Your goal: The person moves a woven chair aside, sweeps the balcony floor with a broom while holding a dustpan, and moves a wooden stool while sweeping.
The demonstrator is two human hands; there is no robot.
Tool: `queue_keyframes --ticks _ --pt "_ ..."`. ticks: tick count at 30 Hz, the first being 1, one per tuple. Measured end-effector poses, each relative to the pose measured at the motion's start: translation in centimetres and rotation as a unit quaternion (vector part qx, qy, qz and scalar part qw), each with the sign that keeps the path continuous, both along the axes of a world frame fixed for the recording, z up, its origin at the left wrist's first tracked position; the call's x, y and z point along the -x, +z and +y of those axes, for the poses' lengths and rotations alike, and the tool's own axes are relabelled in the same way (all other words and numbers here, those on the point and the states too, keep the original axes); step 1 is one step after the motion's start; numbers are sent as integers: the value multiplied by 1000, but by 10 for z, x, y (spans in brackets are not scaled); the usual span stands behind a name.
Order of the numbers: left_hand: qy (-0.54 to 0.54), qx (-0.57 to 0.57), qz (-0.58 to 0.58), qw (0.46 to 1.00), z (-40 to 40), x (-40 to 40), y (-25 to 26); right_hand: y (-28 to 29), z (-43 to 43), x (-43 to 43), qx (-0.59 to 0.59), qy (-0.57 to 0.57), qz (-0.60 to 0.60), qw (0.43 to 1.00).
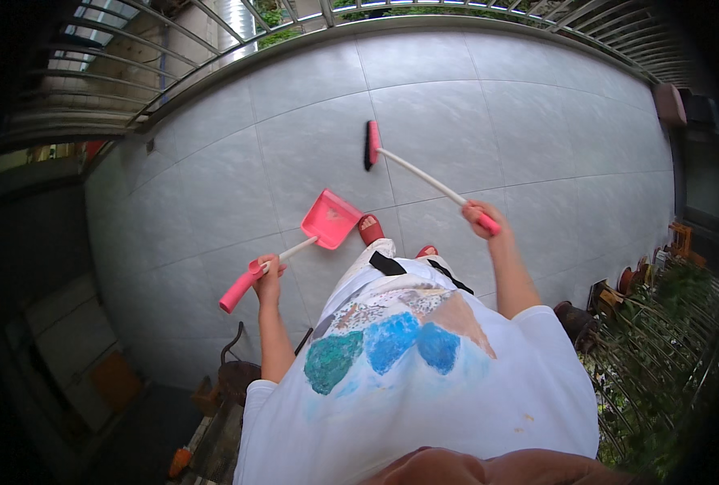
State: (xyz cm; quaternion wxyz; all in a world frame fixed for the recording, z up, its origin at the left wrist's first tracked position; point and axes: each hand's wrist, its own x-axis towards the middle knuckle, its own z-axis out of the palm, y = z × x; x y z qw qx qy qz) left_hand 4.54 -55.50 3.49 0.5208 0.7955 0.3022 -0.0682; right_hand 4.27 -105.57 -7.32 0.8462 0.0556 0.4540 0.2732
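Note:
My left hand [270, 280] is closed around the white handle of a pink long-handled dustpan [330, 219], just beyond its pink grip. The pan lies in front of me, its open side towards my foot in a red sandal [371, 230]. My right hand [481, 219] grips the white stick of a broom [420, 174] by its pink end. The broom's pink head with black bristles [370, 145] is on the grey tiled floor [432, 121], farther out than the dustpan and apart from it. Any dirt on the floor is too small to make out.
A metal railing [329, 13] runs along the far edge of the balcony. Potted plants [657, 327] and flowerpots [578, 324] line the right side. At lower left stands a dark stool-like object [238, 379]. A pinkish box-like object [670, 104] is at the far right.

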Motion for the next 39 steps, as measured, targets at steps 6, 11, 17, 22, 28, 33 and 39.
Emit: queue_keyframes --ticks 6,11,17,22,28,33,39 --pt "-11 -8 1 1000 -3 -15 -9 35 -102 48 86 -138 101 982" --pt "-37 10 4 999 -28 -45 -1 22 -81 34 307 28 17 951" --pt "-30 -9 -8 999 -50 -57 6 63 -23 -1 201 65 8 977" --pt "-23 -41 17 999 -76 -69 18 18 10 -73 -86 8 -22 996" --pt "-6 -44 14 999 -107 -96 29 -36 -36 -92 -105 -27 -26 994" --pt "8 -69 2 998 -134 -114 37 -33 -159 -16 21 -77 -29 996" --pt "18 -68 -24 997 -142 -131 32 -8 -240 7 75 -161 77 981"
